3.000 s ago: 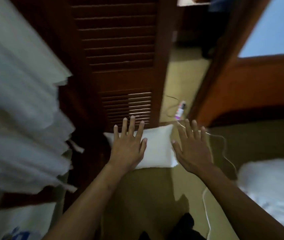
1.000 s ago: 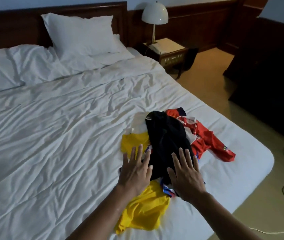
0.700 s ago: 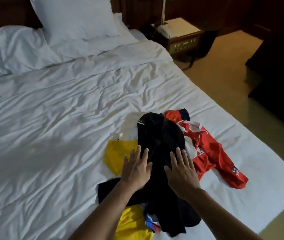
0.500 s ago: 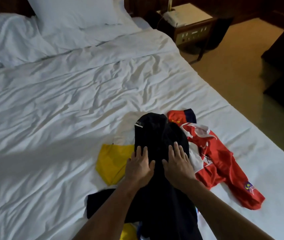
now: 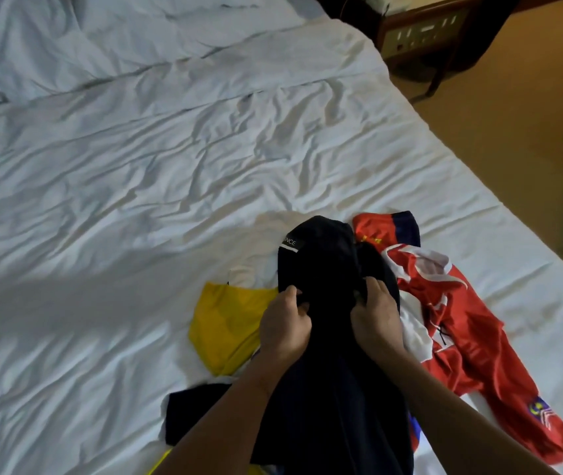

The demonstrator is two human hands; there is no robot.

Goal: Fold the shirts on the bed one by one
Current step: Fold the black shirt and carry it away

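A heap of shirts lies near the front right of the white bed [image 5: 136, 173]. On top is a black shirt [image 5: 324, 265] with a small white label. My left hand [image 5: 285, 323] grips its cloth on the left side, fingers curled in. My right hand [image 5: 374, 317] grips the cloth on the right side in the same way. Under it to the left shows a yellow shirt [image 5: 228, 323]. A red and white shirt [image 5: 458, 323] with a flag patch spreads out to the right, partly covered by the black one.
A wooden bedside table [image 5: 424, 32] stands at the top right beyond the bed's corner. Tan floor [image 5: 513, 132] runs along the bed's right edge. Crumpled white sheet covers the whole left and far part of the bed.
The view swung from a door to the bed. My flat hands came down on the black shirt, then their fingers curled and took hold of its cloth.
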